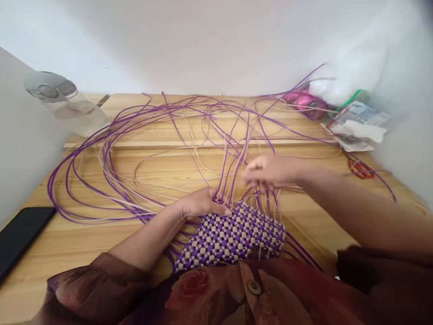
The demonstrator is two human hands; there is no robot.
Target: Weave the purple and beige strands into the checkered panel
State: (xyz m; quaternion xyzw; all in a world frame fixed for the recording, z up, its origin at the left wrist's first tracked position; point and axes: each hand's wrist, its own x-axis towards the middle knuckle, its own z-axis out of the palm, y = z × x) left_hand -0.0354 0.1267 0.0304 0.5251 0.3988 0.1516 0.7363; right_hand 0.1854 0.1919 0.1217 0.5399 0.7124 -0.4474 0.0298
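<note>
A checkered piece of weaving (233,234) in purple and cream lies against the front of my shirt, long loose strands running out from its edges. My left hand (204,203) grips its upper edge, thumb on top and fingers behind, beside the base of several upright purple strands (234,180). Just right of those strands, my right hand (265,172) is raised above the weaving. It is blurred, with fingers curled together; whether a strand is between them cannot be made out. Shorter purple ends bend over below it.
Long purple and cream strands (111,167) loop across the wooden table (162,162). A clear bottle with a grey lid (67,101) stands at the left, a black phone (25,234) nearer. At right are a pink bundle (306,104), papers (358,126) and orange-red scissor handles (361,168).
</note>
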